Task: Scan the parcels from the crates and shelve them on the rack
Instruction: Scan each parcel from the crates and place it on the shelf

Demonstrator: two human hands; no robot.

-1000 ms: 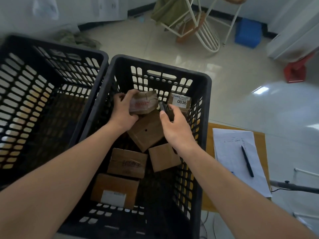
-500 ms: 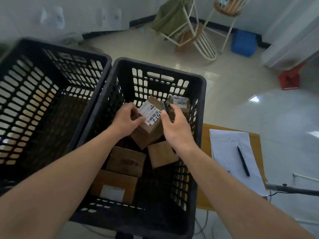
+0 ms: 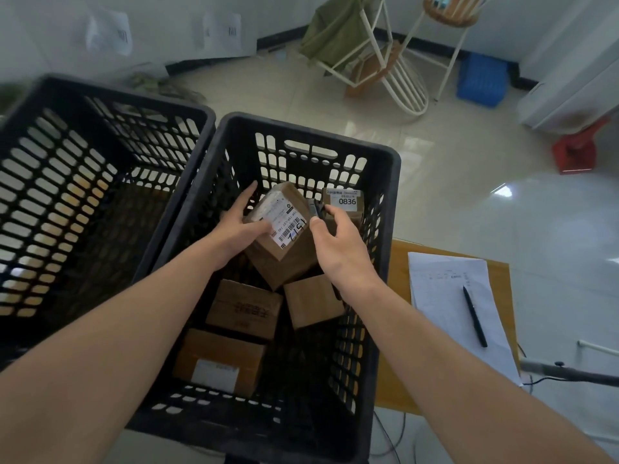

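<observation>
Over the right crate (image 3: 385, 229), a labelled parcel (image 3: 281, 226) is gripped by the left hand (image 3: 239, 229) while a small scanner (image 3: 315, 209) is pinched in the right hand (image 3: 338, 242) (a tilted, glossy label could cause a misread).

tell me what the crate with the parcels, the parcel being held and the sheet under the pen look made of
Crate: looks like moulded black plastic, matte, with slotted lattice walls.
Held parcel: brown cardboard, dull, with a white printed barcode label; part seems wrapped in shiny clear tape.
Sheet: thin white paper, matte, with faint writing; the pen lies on it.
</observation>
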